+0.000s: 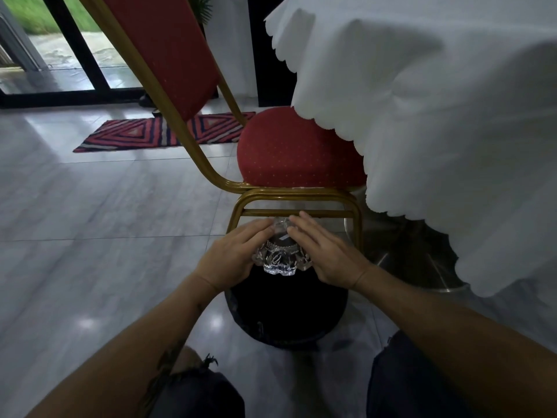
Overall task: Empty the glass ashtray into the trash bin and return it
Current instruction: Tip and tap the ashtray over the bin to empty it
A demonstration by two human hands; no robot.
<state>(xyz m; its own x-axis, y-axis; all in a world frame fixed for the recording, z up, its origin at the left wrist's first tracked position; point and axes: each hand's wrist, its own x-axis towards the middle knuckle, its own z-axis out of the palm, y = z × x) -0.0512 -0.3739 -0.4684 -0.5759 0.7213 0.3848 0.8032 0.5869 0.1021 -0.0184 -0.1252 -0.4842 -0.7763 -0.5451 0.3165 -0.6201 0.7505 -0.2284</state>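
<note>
The clear cut-glass ashtray (281, 254) hangs over the far rim of a round black trash bin (286, 315) that stands on the floor between my knees. Both hands hold it. My left hand (233, 254) grips its left side and my right hand (324, 251) grips its right side, fingers stretched over the top. The ashtray looks tipped or turned over, with its scalloped edge facing me. Something dark shows through the glass; I cannot tell what it is.
A red chair with a gold frame (298, 194) stands just behind the bin, its seat under a white tablecloth (437, 131) that hangs down at the right. A striped rug (156, 134) lies on the grey tiled floor (105, 221) before glass doors.
</note>
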